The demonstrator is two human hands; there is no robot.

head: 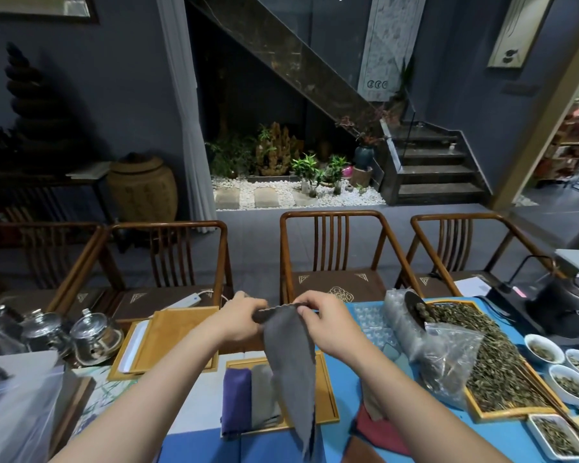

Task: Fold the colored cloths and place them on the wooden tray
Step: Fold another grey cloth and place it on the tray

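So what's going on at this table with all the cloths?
A person is folding cloths. Both hands, left hand and right hand, pinch the top edge of a grey cloth held up over the wooden tray. A purple cloth and a light grey cloth already lie folded on it.

Dark blue-grey walls (131, 95), grey floor (254, 255), wooden chairs (328, 255), staircase (432, 165), white curtain (188, 111).
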